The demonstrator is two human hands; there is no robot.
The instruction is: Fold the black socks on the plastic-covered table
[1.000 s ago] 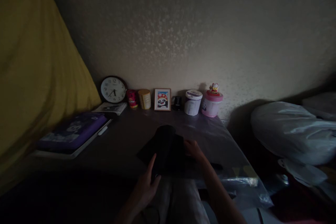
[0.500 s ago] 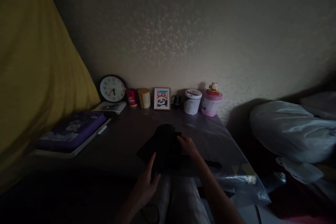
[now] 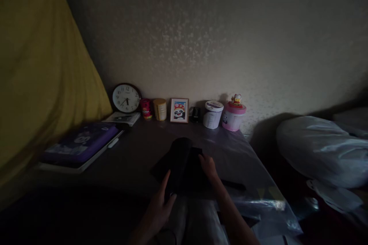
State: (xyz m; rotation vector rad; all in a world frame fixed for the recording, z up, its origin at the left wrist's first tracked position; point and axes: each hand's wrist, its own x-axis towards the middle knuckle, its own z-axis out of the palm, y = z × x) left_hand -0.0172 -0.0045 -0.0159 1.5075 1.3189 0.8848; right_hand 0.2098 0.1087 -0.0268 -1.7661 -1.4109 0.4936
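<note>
A dark black bundle, which looks like a folding umbrella (image 3: 179,160) with loose fabric panels, is held over the near part of the table. My left hand (image 3: 161,206) wraps around its lower end, where a small shiny spot shows by the thumb. With fingers pinched, my right hand (image 3: 207,164) grips the upper edge of a panel spread out to the right. Another flap sticks out on the left side. Dim light hides the folds and the exact grip. Beside my right forearm, a long dark strip (image 3: 234,185) lies on the table.
Along the wall on the table (image 3: 138,149) stand a clock (image 3: 126,98), a red can (image 3: 146,109), a yellow canister (image 3: 160,110), a panda picture frame (image 3: 179,111), a white tub (image 3: 213,115) and a pink tub (image 3: 234,118). A purple case (image 3: 83,141) lies left; a plastic bag (image 3: 322,149) sits right.
My right hand has drawn the panel a little to the right, so it spreads wider from the rolled middle. My left hand keeps its hold. The view has shifted slightly.
</note>
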